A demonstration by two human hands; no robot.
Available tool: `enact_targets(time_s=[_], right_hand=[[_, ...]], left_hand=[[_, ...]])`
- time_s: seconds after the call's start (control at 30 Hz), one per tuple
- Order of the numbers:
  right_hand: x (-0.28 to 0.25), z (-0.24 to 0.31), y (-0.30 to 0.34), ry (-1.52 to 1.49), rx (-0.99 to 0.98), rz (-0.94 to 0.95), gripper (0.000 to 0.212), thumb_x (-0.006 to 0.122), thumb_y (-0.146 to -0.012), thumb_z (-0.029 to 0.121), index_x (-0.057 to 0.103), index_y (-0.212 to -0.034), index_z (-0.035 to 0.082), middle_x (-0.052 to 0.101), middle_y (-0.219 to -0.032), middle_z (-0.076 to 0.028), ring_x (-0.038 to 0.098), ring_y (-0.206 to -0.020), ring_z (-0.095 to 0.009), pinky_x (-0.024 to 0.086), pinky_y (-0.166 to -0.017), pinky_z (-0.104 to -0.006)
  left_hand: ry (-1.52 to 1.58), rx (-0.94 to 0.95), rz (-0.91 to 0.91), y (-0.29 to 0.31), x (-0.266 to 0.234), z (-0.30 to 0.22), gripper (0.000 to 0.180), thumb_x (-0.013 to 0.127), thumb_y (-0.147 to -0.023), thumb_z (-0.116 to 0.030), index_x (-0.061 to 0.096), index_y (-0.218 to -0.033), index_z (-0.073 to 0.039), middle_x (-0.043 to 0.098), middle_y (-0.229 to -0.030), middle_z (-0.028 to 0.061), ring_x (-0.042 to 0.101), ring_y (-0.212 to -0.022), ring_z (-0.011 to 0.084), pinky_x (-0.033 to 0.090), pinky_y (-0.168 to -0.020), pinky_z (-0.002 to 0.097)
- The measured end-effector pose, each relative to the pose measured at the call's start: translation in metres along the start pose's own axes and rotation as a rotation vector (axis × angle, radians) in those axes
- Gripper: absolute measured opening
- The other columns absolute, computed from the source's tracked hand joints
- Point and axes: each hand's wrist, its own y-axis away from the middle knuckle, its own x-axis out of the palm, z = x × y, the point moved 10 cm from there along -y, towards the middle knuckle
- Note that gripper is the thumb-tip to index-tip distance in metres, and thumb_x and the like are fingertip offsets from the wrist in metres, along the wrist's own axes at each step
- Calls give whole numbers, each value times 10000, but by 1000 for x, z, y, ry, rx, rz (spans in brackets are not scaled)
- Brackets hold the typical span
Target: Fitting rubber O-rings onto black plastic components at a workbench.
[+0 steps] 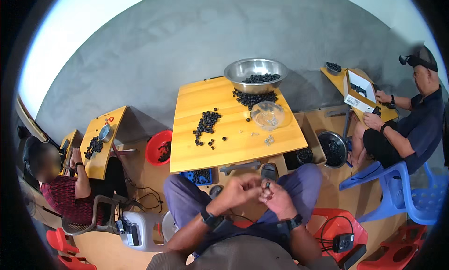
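My right hand [279,201] is closed in a pinch on a small dark round part [267,186], held above my lap. Close beside it, my left hand [238,191] has its fingers bent together, pointing toward that part. Whatever is between the left fingertips is too small and blurred to name. Beyond my knees stands a yellow table [224,155]. On it lie loose small black round parts [205,126] and a larger black heap [255,99]. A clear plastic bowl [262,122] holds tiny pale pieces, and a few more such pieces [269,140] lie near it.
A steel bowl [238,76] of black parts stands at the table's far edge. Below are a red basin [153,151], a blue tray [209,181] and a steel basin [343,160]. People work at side tables left [77,195] and right [416,120].
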Motion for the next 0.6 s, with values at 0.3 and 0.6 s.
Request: enact_targets(time_s=[0.3, 0.6], right_hand=[[-5, 100, 32, 65, -343, 17, 236, 618, -998, 279, 597, -952, 48, 462, -789, 1, 438, -788, -138, 396, -679, -280], [-39, 99, 39, 52, -346, -94, 253, 607, -1010, 282, 600, -1031, 30, 484, -825, -8, 454, -820, -146, 412, -713, -284]], left_hand=[[-703, -232, -775, -19, -194, 103, 286, 782, -783, -274, 757, -880, -7, 721, -787, 172, 712, -741, 322, 555, -687, 407], [-783, -264, -833, -28, -193, 108, 212, 739, -780, -255, 761, -851, -56, 711, -855, 152, 698, -803, 331, 553, -749, 437]])
